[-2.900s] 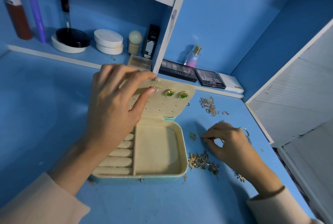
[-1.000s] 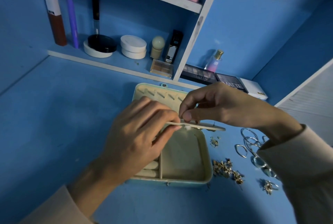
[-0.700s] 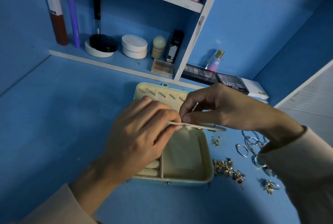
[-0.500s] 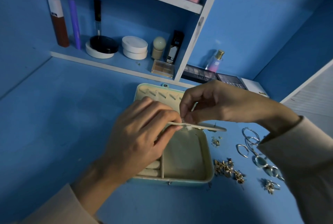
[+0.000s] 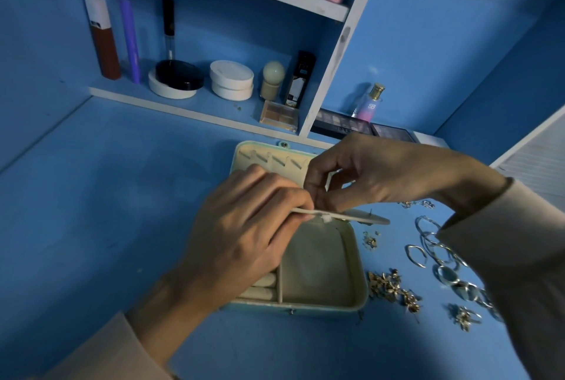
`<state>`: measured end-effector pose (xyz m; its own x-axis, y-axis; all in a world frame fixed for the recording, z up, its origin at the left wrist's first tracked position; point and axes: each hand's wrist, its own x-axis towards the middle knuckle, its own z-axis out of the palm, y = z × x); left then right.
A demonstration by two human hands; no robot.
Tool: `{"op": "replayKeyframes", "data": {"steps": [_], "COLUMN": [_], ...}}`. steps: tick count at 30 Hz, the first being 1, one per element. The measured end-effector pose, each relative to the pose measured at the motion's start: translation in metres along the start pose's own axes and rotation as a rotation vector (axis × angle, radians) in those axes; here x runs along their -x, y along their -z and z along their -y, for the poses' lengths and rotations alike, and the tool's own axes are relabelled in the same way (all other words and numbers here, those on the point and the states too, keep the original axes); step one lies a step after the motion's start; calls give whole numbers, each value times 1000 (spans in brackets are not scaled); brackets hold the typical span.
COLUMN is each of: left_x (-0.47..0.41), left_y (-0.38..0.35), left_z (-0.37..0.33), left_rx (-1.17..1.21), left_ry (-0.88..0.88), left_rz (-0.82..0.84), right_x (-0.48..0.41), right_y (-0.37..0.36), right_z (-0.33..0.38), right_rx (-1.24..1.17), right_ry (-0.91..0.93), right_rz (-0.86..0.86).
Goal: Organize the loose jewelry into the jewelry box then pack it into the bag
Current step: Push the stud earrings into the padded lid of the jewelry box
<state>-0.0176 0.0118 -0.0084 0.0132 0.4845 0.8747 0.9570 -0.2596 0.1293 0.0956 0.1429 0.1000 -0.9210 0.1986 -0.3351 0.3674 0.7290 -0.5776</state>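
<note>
as left hand (image 5: 244, 239) pinches the flap (image 5: 363, 218), rolls (image 5: 260, 285) half-hide.

Only legible txt: "SB" on pink perfume bottle (image 5: 369, 105) w/ gold cap. Label on black tube (image 5: 301, 80) & print on dark palette (image 5: 341, 125) too blurred.

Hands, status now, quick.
Left hand: holding the earring panel over the jewelry box.
Right hand: pinching a small piece at the panel, hidden by its fingers.
</note>
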Motion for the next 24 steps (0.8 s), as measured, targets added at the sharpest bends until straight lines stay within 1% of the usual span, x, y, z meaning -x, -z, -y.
{"op": "replayKeyframes", "data": {"steps": [4,7,10,12,15,17,19,21,24], "left_x": [-1,-2,-4,-6,-9,-14,-19,-24,-30], "left_y": [1,0,-2,-4,-8,-9,-10,-13,-17], "left_z": [-1,0,1,2,5,8,12,16,20], "left_rx": [1,11,40,58,80,90,83,62,63], "left_ry": [-15,6,47,75,124,165,202,232,271], "left_rz": [-1,-15,-40,-59,-86,-85,-77,-69,-73], "right_x": [-1,2,6,10,17,23,30,37,48], "right_y": [-2,-1,-4,-8,-12,-15,-19,-25,-38], "right_z": [-1,-4,-14,-23,-37,-46,-56,-64,-74], "right_rx": [-17,-86,-211,-376,-624,-709,-748,-740,-700], "right_ry": [-1,-5,14,43,18,-22,-64,-108,-148], "right_rz": [6,2,-60,-164,-455,-656,-792,-843,-842]}}
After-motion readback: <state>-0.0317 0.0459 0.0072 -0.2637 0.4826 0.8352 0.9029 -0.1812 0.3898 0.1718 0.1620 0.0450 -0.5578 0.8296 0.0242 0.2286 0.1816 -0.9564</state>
